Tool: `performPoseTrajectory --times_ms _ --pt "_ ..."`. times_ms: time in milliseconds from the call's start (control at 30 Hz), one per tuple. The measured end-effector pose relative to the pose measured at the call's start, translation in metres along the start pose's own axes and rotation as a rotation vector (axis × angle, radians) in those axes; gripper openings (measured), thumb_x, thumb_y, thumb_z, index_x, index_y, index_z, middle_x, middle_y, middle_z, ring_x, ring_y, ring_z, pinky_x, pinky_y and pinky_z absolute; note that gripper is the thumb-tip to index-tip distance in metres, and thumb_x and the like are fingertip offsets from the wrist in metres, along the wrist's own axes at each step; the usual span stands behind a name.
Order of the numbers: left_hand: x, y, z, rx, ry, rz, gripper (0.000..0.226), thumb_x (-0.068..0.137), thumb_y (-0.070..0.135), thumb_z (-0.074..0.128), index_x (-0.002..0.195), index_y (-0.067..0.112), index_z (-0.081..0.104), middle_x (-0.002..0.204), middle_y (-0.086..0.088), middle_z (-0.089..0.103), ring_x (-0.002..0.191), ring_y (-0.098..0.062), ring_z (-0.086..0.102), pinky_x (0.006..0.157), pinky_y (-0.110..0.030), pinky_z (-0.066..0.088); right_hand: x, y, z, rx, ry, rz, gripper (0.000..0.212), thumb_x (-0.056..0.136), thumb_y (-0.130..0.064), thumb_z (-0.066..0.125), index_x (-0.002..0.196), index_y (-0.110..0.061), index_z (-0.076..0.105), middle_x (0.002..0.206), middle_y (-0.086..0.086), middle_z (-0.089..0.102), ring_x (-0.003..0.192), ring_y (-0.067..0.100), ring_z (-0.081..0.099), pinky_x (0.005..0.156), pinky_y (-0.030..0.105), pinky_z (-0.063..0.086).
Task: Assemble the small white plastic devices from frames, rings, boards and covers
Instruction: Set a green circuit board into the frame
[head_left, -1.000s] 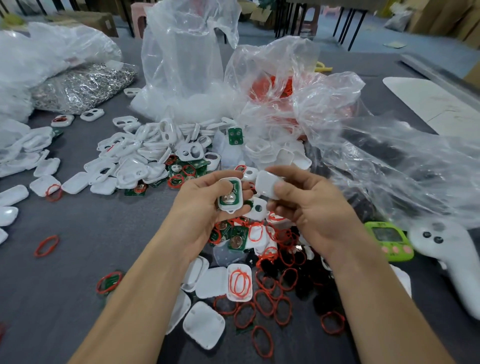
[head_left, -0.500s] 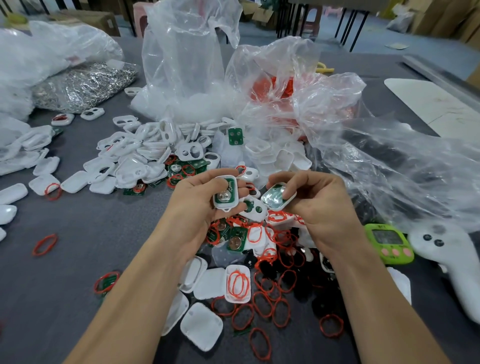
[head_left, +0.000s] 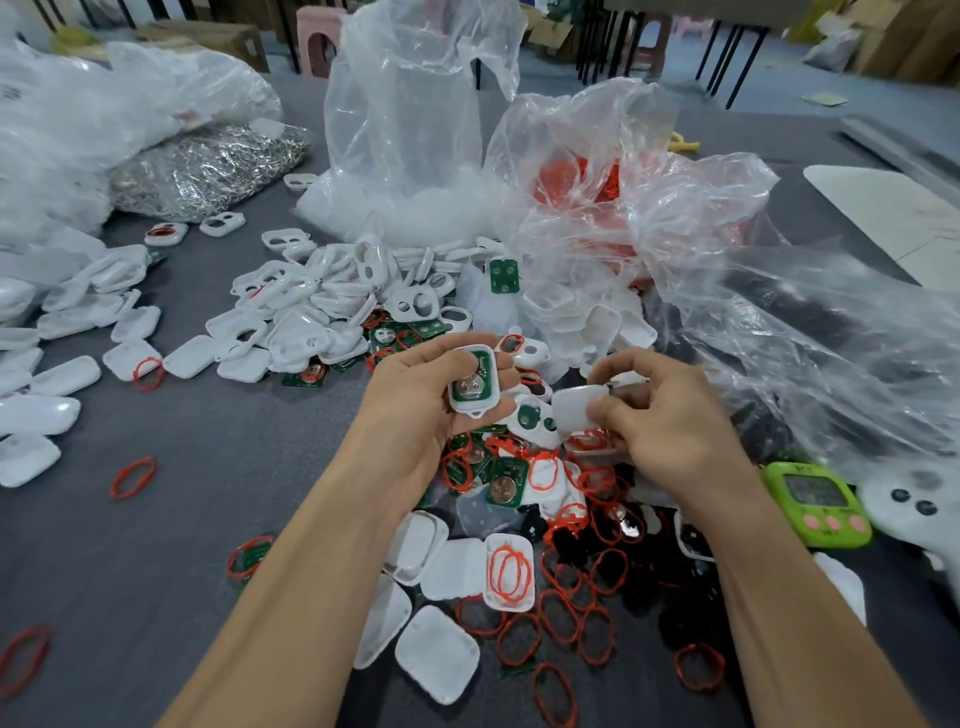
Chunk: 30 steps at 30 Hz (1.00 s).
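One smooth rounded cover (head_left: 572, 410), one board-filled frame (head_left: 475, 350)

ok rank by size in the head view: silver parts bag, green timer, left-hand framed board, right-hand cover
1. silver parts bag
2. green timer
3. framed board and cover: look alike, cover partly hidden

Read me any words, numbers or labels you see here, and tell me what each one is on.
Nothing is legible.
Green timer: screen too blurred to read.
Green board in the left hand: markings too small.
White cover in the right hand: no print visible.
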<state>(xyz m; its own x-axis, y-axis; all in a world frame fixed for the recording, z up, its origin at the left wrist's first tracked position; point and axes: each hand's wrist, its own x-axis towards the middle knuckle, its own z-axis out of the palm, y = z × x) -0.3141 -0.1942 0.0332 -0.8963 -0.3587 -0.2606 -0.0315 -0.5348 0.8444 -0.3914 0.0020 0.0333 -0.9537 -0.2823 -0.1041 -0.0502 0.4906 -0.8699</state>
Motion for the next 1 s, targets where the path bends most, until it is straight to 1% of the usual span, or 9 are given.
performPoseTrajectory --times_ms 67,200,300,467,733,833,900,933,1000 --pt "0.0 0.0 -0.001 -0.004 0.0 -0.001 0.026 0.097 -0.008 0.05 0.1 0.001 0.074 0.097 -0.021 0.077 0.088 -0.028 0.077 0.063 -0.034 0.063 0.0 -0.003 0.0 -0.218 0.045 -0.052 0.013 0.092 -0.022 0.071 0.087 -0.033 0.067 0.068 -0.008 0.073 0.055 0.001 0.061 0.054 0.02 0.045" --pt "0.001 0.001 -0.002 -0.01 0.008 0.004 0.027 0.097 -0.008 0.049 0.098 0.001 0.075 0.096 -0.021 0.077 0.09 -0.029 0.077 0.065 -0.036 0.064 -0.003 -0.016 0.003 -0.46 0.023 -0.076 0.009 0.094 -0.027 0.066 0.087 -0.031 0.061 0.081 -0.009 0.066 0.08 0.015 0.061 0.067 0.031 0.044" --pt "0.001 0.001 -0.001 -0.015 0.017 0.003 0.027 0.097 -0.008 0.049 0.099 0.001 0.074 0.096 -0.021 0.077 0.088 -0.029 0.077 0.064 -0.036 0.064 -0.005 -0.021 0.003 -0.543 -0.037 -0.027 0.009 0.096 -0.025 0.062 0.088 -0.028 0.059 0.086 -0.006 0.063 0.081 0.016 0.056 0.062 0.031 0.037" --pt "0.0 0.002 0.0 -0.015 0.017 0.0 0.026 0.097 -0.009 0.049 0.1 0.0 0.073 0.095 -0.021 0.077 0.086 -0.028 0.077 0.061 -0.034 0.062 -0.008 -0.03 -0.005 -0.565 -0.048 -0.084 0.01 0.092 -0.02 0.072 0.087 -0.024 0.065 0.099 -0.005 0.062 0.093 0.018 0.056 0.076 0.03 0.038" --pt "0.0 0.0 0.001 0.011 0.009 -0.003 0.026 0.098 -0.007 0.049 0.1 0.001 0.073 0.093 -0.019 0.077 0.084 -0.026 0.077 0.062 -0.034 0.063 -0.012 -0.019 -0.013 -0.525 -0.07 -0.114 0.018 0.092 -0.018 0.07 0.08 -0.024 0.059 0.076 -0.005 0.062 0.07 0.01 0.056 0.056 0.023 0.036" --pt "0.001 0.0 0.0 0.014 0.007 0.001 0.026 0.098 -0.007 0.049 0.099 0.001 0.073 0.094 -0.019 0.077 0.084 -0.027 0.077 0.063 -0.034 0.063 -0.015 -0.018 -0.013 -0.384 0.042 -0.152 0.015 0.096 -0.017 0.065 0.099 -0.031 0.066 0.095 -0.01 0.069 0.084 0.008 0.061 0.072 0.017 0.044" --pt "0.0 -0.001 0.001 0.011 0.008 -0.001 0.026 0.098 -0.008 0.049 0.099 0.001 0.073 0.094 -0.02 0.077 0.084 -0.027 0.077 0.063 -0.034 0.062 -0.021 -0.02 -0.012 -0.456 0.068 -0.232 0.036 0.094 -0.015 0.068 0.123 -0.036 0.066 0.119 -0.013 0.066 0.105 0.01 0.061 0.094 0.019 0.043" --pt "0.0 -0.001 0.001 0.011 0.007 -0.002 0.026 0.098 -0.008 0.049 0.1 0.001 0.073 0.094 -0.02 0.077 0.084 -0.027 0.077 0.063 -0.034 0.062 -0.025 -0.022 -0.011 -0.457 0.067 -0.281 0.037 0.091 -0.014 0.071 0.12 -0.037 0.069 0.113 -0.019 0.066 0.102 0.006 0.061 0.095 0.019 0.043" --pt "-0.001 -0.001 0.002 0.02 0.007 -0.001 0.025 0.098 -0.007 0.049 0.101 0.0 0.073 0.094 -0.02 0.077 0.084 -0.027 0.077 0.063 -0.033 0.062 -0.032 -0.03 -0.009 -0.41 -0.065 -0.311 0.021 0.083 -0.016 0.078 0.088 -0.036 0.079 0.076 -0.024 0.068 0.072 -0.002 0.061 0.07 0.006 0.044"
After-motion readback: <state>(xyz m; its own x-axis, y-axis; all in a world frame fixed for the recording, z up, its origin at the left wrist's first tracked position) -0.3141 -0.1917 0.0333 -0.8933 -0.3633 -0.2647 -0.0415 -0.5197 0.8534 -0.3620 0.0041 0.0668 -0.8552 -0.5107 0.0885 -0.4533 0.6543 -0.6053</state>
